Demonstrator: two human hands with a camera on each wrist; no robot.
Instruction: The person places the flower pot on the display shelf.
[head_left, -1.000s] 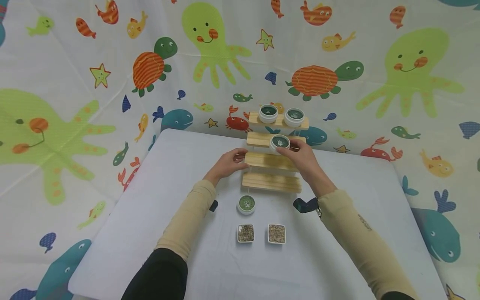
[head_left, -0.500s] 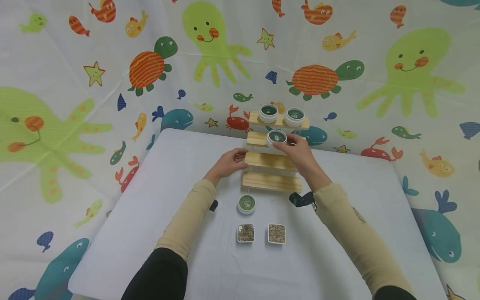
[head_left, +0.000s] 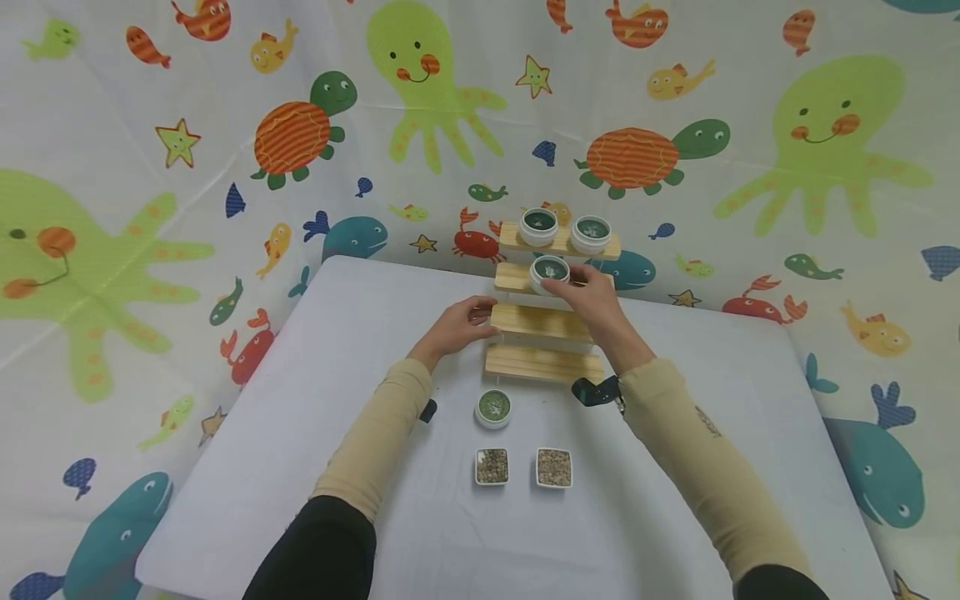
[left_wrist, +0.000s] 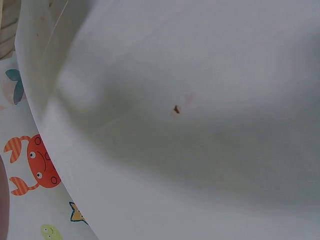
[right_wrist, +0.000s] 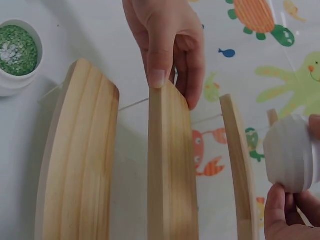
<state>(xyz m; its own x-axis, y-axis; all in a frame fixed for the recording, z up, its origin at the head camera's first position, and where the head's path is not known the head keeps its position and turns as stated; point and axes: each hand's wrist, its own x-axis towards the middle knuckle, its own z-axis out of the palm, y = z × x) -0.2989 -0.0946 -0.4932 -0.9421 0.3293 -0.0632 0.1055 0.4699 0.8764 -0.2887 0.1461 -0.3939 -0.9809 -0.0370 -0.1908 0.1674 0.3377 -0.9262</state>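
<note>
My right hand (head_left: pixel 600 307) holds a small round white jar (head_left: pixel 550 273) with dark green contents, at the second board from the back of a stepped wooden stand (head_left: pixel 543 363). In the right wrist view the jar (right_wrist: pixel 287 152) shows from its side, with thumb and fingers around it. My left hand (head_left: pixel 454 327) grips the left end of the third board; the right wrist view shows its thumb on the board's edge and fingers behind. Two similar jars, one left (head_left: pixel 538 227) and one right (head_left: pixel 591 235), stand on the top board.
In front of the stand, a white jar of green granules (head_left: pixel 493 408) sits on the white table (head_left: pixel 300 467). Closer still are two square white dishes, the left (head_left: pixel 492 467) and the right (head_left: pixel 554 468), filled with brownish bits. A sea-animal cloth (head_left: pixel 465 92) hangs behind.
My right hand has moved the jar leftward and slightly back along the second board. My left hand keeps its grip on the stand.
</note>
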